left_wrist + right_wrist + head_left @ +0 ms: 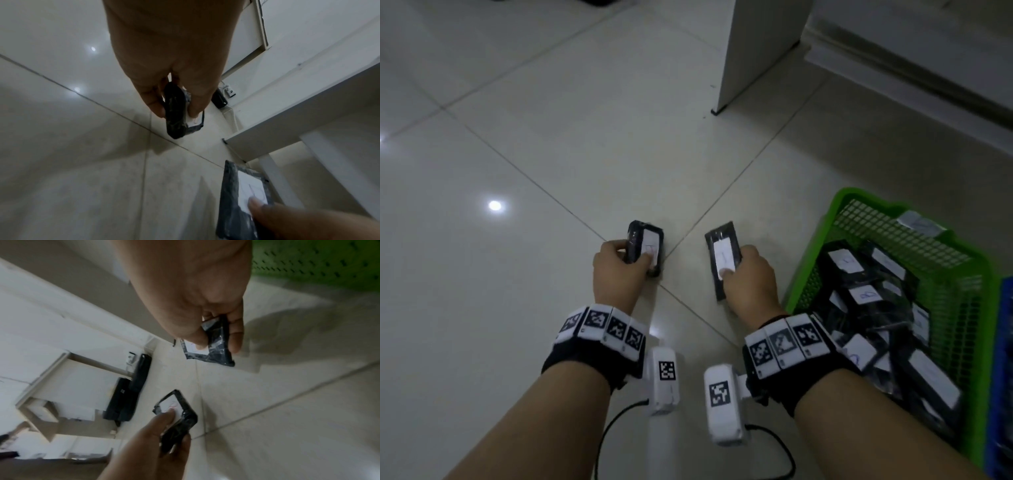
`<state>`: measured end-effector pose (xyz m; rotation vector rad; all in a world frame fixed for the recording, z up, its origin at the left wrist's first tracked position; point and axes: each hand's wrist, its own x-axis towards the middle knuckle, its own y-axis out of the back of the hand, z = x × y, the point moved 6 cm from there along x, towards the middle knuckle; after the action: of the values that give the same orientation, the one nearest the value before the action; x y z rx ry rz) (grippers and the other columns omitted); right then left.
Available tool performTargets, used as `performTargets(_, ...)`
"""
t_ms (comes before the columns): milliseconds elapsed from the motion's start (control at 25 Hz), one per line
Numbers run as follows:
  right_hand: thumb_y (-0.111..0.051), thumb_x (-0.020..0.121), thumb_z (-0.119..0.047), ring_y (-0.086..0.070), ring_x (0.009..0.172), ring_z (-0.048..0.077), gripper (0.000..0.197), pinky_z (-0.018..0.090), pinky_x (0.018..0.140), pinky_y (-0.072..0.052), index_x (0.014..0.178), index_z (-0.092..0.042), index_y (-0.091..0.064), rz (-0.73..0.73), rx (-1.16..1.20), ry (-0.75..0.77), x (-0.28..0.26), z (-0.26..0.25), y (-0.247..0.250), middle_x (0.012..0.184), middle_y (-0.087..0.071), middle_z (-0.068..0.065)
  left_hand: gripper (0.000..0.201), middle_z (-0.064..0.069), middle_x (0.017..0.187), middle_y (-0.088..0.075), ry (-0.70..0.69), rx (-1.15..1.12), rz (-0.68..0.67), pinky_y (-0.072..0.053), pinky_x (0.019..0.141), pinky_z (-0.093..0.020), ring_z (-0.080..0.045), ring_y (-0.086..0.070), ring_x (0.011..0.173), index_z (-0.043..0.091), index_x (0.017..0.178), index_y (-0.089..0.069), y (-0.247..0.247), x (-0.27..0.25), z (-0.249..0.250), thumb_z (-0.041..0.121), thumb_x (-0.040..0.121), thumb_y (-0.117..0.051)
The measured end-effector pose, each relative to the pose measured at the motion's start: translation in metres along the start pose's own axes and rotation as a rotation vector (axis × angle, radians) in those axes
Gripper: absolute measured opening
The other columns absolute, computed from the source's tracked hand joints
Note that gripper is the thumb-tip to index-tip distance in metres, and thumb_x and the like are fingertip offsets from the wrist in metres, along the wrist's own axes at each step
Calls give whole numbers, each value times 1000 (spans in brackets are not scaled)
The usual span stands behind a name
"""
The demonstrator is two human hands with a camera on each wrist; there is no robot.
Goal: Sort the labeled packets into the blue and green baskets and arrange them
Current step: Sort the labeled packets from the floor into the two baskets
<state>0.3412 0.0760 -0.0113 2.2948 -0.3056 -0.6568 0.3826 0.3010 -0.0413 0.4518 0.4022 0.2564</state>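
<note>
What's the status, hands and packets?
Left hand grips black labeled packet. Right hand grips another. Green mesh basket already holds packets. Nothing blocking.

At the right edge of the head view, the frame crops a blue plastic basket to a thin strip, its contents unseen. The near corner of the green mesh plastic basket is also cut off. Handwritten marks on the white labels of the black wrapped packets piled inside are too small and blurred to read.
</note>
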Motion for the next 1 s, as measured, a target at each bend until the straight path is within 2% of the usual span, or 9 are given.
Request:
performTargets(80, -55, 92, -15, -62, 97, 28, 26, 31, 78, -53, 117, -9, -53, 134, 217, 50, -10, -1, 38, 111, -63, 11, 35, 1, 102, -65, -18, -157, -108, -55, 84, -36, -17, -65, 92, 19, 109, -59, -17, -30, 24, 34, 80, -71)
performTargets(200, -55, 90, -10, -65, 84, 19, 39, 26, 67, -58, 127, -20, -48, 304, 460, 30, -28, 23, 97, 105, -64, 3, 31, -6, 103, -67, -77, -320, -284, -58, 79, -33, -18, -68, 89, 20, 116, -59, -52, -77, 66, 20, 85, -65)
performTargets(360, -55, 87, -9, -65, 88, 24, 49, 34, 73, -56, 133, -23, -46, 442, 473, -93, -41, 91, 159, 105, -65, 3, 41, 0, 88, -67, -297, -242, -480, -58, 79, -38, -14, -69, 84, 44, 120, -49, -113, -137, 114, 27, 85, -63)
performTargets(440, -57, 87, -11, -67, 84, 23, 44, 35, 72, -56, 128, -26, -49, 456, 427, -101, -46, 117, 172, 100, -66, 0, 36, 6, 87, -67, -379, -84, -496, -56, 80, -36, -9, -67, 83, 47, 116, -51, -139, -159, 124, 32, 86, -61)
performTargets(520, -60, 87, -13, -69, 82, 20, 37, 39, 73, -58, 119, -29, -52, 439, 450, -71, -49, 135, 180, 99, -67, -1, 35, 5, 97, -63, -441, 72, -469, -50, 78, -26, -9, -61, 86, 43, 120, -52, -157, -172, 128, 35, 87, -62)
performTargets(680, -60, 91, -15, -66, 94, 8, 38, 32, 87, -55, 126, -29, -57, 240, 551, -31, -53, 159, 187, 100, -67, -9, 47, -5, 123, -47, -538, 302, -427, -26, 83, -4, -9, -48, 99, 24, 137, -49, -178, -186, 131, 24, 91, -58)
performTargets(800, -58, 92, -12, -67, 99, 7, 35, 31, 93, -53, 121, -31, -63, 233, 624, 21, -62, 173, 207, 105, -69, -10, 39, -7, 140, -41, -605, 338, -408, -26, 96, -10, -18, -45, 124, 13, 132, -56, -189, -203, 143, 14, 93, -52)
performTargets(920, -56, 93, -12, -68, 91, 16, 28, 34, 88, -56, 106, -34, -66, 326, 621, 7, -76, 199, 239, 95, -70, -2, 28, -5, 132, -47, -692, 319, -419, -36, 93, -18, -18, -49, 115, 15, 117, -66, -213, -233, 166, 12, 93, -51)
performTargets(1000, -55, 93, -13, -65, 86, 15, 24, 26, 80, -55, 99, -34, -66, 429, 546, 4, -87, 225, 268, 98, -68, 4, 23, -3, 117, -53, -776, 311, -455, -44, 87, -26, -19, -52, 104, 20, 107, -69, -237, -260, 182, 12, 91, -54)
